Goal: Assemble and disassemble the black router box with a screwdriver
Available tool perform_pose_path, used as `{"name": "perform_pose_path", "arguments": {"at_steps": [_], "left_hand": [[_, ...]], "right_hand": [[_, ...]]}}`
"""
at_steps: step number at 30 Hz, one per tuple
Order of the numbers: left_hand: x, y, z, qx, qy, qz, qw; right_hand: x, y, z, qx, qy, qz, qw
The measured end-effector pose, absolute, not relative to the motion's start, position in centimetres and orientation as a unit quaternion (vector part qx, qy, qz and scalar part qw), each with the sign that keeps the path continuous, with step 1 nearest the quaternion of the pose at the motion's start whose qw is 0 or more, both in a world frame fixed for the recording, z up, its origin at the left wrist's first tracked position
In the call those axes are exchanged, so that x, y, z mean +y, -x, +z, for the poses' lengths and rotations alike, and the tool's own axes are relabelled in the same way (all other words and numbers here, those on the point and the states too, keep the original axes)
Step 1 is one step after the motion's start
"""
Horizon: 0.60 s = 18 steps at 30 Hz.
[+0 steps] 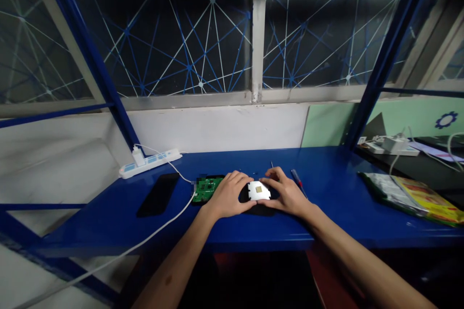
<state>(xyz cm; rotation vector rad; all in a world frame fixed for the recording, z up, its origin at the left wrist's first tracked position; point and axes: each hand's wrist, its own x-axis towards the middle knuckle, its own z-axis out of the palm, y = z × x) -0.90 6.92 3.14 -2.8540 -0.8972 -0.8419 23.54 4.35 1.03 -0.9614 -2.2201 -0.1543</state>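
A silver metal plate (253,193) with a small tan square on it lies between my two hands, over a black flat part (261,209) on the blue table. My left hand (230,194) grips the plate's left side, fingers curled over the far edge and thumb at the near edge. On the right side, my right hand (287,194) pinches it between thumb and fingers. A green circuit board (208,190) in a black frame sits just left of my left hand. Beyond my right hand lies a screwdriver (297,176), its shaft partly hidden. The black part is mostly covered.
A black flat panel (158,195) lies on the left of the blue table (232,236). A white power strip (150,162) stands behind it, and a white cable (159,227) crosses the left side. At right are a shiny food packet (413,198) and chargers (393,145).
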Motion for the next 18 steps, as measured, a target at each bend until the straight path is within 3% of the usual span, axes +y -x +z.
{"name": "perform_pose_path", "arguments": {"at_steps": [18], "left_hand": [[7.4, 1.4, 1.7, -0.311, 0.898, -0.311, 0.013]], "right_hand": [[3.9, -23.4, 1.2, -0.838, 0.426, -0.004, 0.341]]}}
